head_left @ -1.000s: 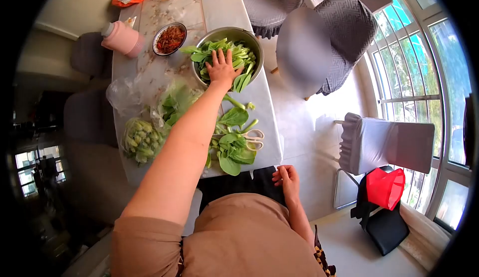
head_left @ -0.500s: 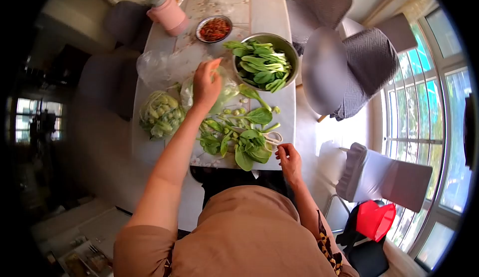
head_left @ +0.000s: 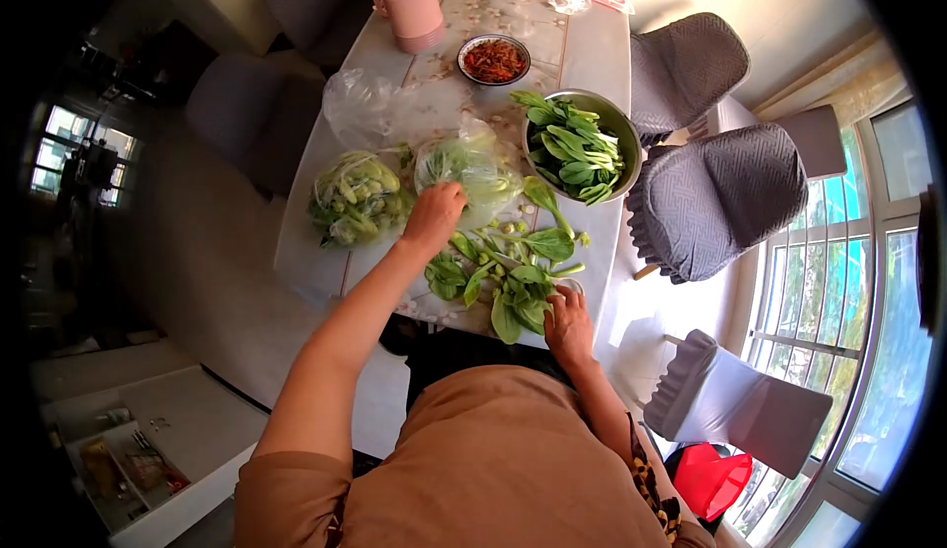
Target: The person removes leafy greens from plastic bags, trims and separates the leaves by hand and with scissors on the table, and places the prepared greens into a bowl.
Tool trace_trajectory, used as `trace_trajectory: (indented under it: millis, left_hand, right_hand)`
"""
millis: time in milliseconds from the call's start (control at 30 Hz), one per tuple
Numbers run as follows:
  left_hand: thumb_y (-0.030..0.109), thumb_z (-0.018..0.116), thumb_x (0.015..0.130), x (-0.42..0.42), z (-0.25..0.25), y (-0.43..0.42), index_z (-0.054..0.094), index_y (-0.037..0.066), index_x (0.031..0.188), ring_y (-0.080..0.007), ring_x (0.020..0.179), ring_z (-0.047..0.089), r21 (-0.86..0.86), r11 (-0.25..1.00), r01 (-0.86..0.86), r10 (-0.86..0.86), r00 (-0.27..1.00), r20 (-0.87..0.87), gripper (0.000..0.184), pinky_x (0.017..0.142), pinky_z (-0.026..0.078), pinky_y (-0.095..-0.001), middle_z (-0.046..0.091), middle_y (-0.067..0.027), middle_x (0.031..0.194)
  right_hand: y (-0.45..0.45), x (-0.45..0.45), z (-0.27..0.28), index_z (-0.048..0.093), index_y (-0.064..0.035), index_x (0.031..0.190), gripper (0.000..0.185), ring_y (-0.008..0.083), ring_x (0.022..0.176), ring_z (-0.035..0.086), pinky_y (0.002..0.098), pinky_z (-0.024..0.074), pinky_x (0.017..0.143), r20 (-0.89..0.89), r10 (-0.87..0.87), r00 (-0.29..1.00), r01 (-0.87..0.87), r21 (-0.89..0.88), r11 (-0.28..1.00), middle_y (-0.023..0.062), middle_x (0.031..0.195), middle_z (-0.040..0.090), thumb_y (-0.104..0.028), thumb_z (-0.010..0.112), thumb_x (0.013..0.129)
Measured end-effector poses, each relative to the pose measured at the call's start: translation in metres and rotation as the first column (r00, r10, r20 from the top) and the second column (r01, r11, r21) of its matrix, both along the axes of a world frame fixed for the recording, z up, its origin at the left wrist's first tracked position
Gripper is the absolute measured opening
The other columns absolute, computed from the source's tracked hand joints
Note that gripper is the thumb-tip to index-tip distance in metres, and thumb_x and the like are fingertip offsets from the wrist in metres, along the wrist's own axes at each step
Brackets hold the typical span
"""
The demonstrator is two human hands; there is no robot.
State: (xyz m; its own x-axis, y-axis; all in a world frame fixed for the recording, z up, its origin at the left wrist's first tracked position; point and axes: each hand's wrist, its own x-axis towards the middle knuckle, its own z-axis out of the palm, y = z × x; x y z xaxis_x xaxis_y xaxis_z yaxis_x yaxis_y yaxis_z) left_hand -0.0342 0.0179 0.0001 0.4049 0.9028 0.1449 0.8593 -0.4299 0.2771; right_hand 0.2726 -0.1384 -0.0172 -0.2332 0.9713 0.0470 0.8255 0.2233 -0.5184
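Note:
My left hand (head_left: 435, 217) is at the near edge of a clear plastic bag (head_left: 472, 175) with greens inside, its fingers curled against the plastic. Near the table's front right edge, my right hand (head_left: 569, 323) lies over the scissors (head_left: 572, 286), mostly covering them; its fingers are bent. Loose leafy greens (head_left: 523, 296) and cut stem pieces lie between the hands. Beyond them stands a metal bowl (head_left: 631, 158) holding green leaves (head_left: 577, 148). A second bag of greens (head_left: 357, 198) rests to the left of the first.
A bowl of reddish food (head_left: 494, 60) and a pink jug (head_left: 413, 13) stand farther back on the table (head_left: 321, 242). An empty-looking plastic bag (head_left: 357, 104) lies at the left. Covered chairs (head_left: 730, 193) line the right side; an open drawer (head_left: 138, 459) is at lower left.
My left hand has left the leaves in the metal bowl and come down to the bag. My right hand has moved from beside the table onto the scissors. The view has shifted.

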Motion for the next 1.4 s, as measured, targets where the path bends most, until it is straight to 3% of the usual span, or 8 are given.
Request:
trace_trajectory:
  millis: [267, 567, 900, 1000, 1133, 1200, 1267, 1400]
  left_hand:
    - [-0.002, 0.062, 0.084, 0.030, -0.026, 0.065, 0.063, 0.005, 0.124, -0.0331, 0.115, 0.056, -0.181, 0.981, -0.064, 0.005, 0.950, -0.312, 0.041, 0.099, 0.047, -0.0450, 0.061, -0.0145, 0.118]
    - [0.024, 0.074, 0.078, 0.035, -0.079, 0.062, 0.058, 0.007, 0.131, -0.0351, 0.119, 0.054, -0.035, 0.999, -0.021, 0.005, 0.908, -0.418, 0.058, 0.099, 0.044, -0.0486, 0.059, -0.0202, 0.126]
    - [0.037, 0.076, 0.078, 0.038, 0.001, 0.083, 0.064, 0.005, 0.117, -0.0306, 0.106, 0.058, -0.203, 0.903, -0.380, 0.408, 0.905, 0.120, 0.052, 0.095, 0.049, -0.0443, 0.059, -0.0127, 0.108]
    - [0.039, 0.070, 0.088, 0.009, 0.015, 0.101, 0.059, 0.006, 0.124, -0.0253, 0.116, 0.056, -0.666, 0.735, -0.128, 0.613, 0.544, 0.573, 0.050, 0.098, 0.047, -0.0433, 0.056, -0.0127, 0.122]
    - [0.029, 0.056, 0.101, -0.004, 0.074, 0.076, 0.052, 0.003, 0.128, -0.0245, 0.111, 0.060, -0.459, 0.880, 0.121, 0.472, -0.111, 0.875, 0.037, 0.102, 0.046, -0.0417, 0.063, -0.0104, 0.112]
    - [0.023, 0.049, 0.103, -0.020, 0.078, 0.070, 0.051, 0.001, 0.129, -0.0244, 0.109, 0.061, -0.439, 0.880, 0.184, 0.472, -0.453, 0.756, 0.035, 0.107, 0.045, -0.0459, 0.061, -0.0103, 0.112]
    - [0.021, 0.049, 0.102, -0.031, 0.095, 0.058, 0.051, 0.001, 0.129, -0.0237, 0.106, 0.061, -0.258, 0.940, 0.224, 0.342, -0.600, 0.724, 0.034, 0.113, 0.041, -0.0501, 0.061, -0.0091, 0.108]
    - [0.020, 0.049, 0.100, -0.042, 0.119, 0.024, 0.052, 0.003, 0.129, -0.0217, 0.103, 0.061, -0.208, 0.928, 0.308, 0.361, -0.620, 0.697, 0.034, 0.117, 0.035, -0.0528, 0.061, -0.0073, 0.104]
  right_hand:
    - [0.002, -0.004, -0.022, 0.060, -0.0037, 0.116, 0.030, 0.0363, 0.117, 0.056, 0.0464, 0.0503, 0.093, 0.193, -0.039, 0.980, 0.033, 0.031, 0.999, 0.0144, 0.128, 0.059, -0.004, 0.059, 0.086]
    - [0.005, -0.008, -0.033, 0.059, -0.0001, 0.115, 0.026, 0.0327, 0.114, 0.058, 0.0427, 0.0486, 0.089, 0.306, -0.144, 0.941, 0.149, 0.009, 0.989, 0.0161, 0.118, 0.062, -0.009, 0.052, 0.092]
    - [0.017, 0.007, -0.017, 0.055, -0.0035, 0.101, 0.023, 0.0349, 0.086, 0.067, 0.0475, 0.0519, 0.076, 0.329, -0.108, 0.938, 0.175, -0.181, 0.968, 0.0169, 0.087, 0.067, -0.019, 0.064, 0.087]
    - [0.017, 0.010, -0.007, 0.055, -0.0025, 0.105, 0.029, 0.0382, 0.083, 0.068, 0.0508, 0.0528, 0.074, 0.262, -0.122, 0.957, 0.205, -0.317, 0.926, 0.0204, 0.086, 0.069, -0.019, 0.067, 0.084]
    - [0.018, 0.029, -0.013, 0.057, -0.0016, 0.114, 0.039, 0.0378, 0.076, 0.070, 0.0476, 0.0553, 0.068, 0.099, -0.054, 0.994, 0.087, -0.361, 0.928, 0.0209, 0.084, 0.071, -0.021, 0.072, 0.083]
    - [0.020, 0.031, -0.006, 0.059, -0.0008, 0.117, 0.046, 0.0319, 0.067, 0.070, 0.0423, 0.0555, 0.061, 0.001, -0.100, 0.995, 0.085, -0.526, 0.846, 0.0180, 0.079, 0.071, -0.025, 0.076, 0.083]
    - [0.033, 0.027, 0.030, 0.060, -0.0002, 0.119, 0.053, 0.0250, 0.057, 0.068, 0.0366, 0.0539, 0.053, -0.068, -0.279, 0.958, 0.112, -0.804, 0.583, 0.0142, 0.073, 0.069, -0.030, 0.082, 0.081]
    - [0.032, 0.037, 0.026, 0.062, 0.0022, 0.115, 0.060, 0.0164, 0.051, 0.065, 0.0294, 0.0513, 0.048, -0.211, -0.326, 0.922, 0.005, -0.833, 0.553, 0.0090, 0.068, 0.066, -0.039, 0.086, 0.079]
